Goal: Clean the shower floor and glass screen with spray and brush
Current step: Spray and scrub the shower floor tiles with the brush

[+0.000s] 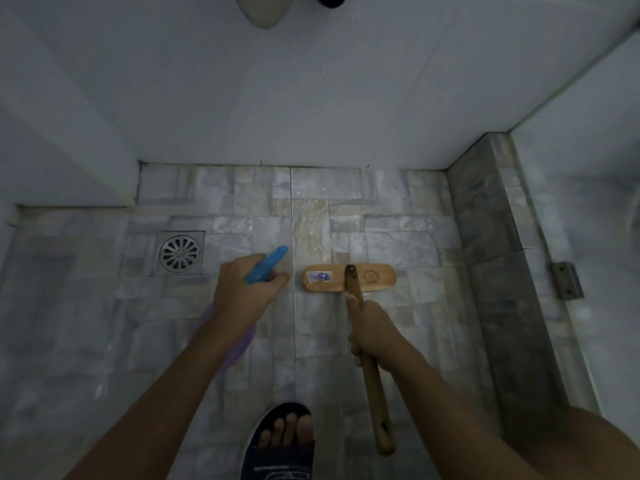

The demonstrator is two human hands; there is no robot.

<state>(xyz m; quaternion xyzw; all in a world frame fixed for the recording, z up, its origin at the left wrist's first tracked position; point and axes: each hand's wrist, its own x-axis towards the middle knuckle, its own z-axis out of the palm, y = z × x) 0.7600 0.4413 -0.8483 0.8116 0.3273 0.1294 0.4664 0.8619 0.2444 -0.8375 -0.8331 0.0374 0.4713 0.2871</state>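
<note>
My left hand point(247, 289) grips a spray bottle point(266, 265) with a blue trigger head pointing up and right over the floor; its purple body shows under my wrist. My right hand point(372, 332) is curled round the wooden handle of a brush point(349, 278), whose flat wooden head lies on the shower floor point(398, 244) of grey stone-pattern tiles, just right of the spray nozzle. The glass screen point(588, 174) stands along the right side behind a raised tiled kerb.
A round metal drain point(180, 252) sits in the floor at the left. White walls point(311, 98) close the back and left. A metal hinge bracket point(566, 280) is fixed low on the glass. My sandalled foot point(282, 441) stands at the bottom centre.
</note>
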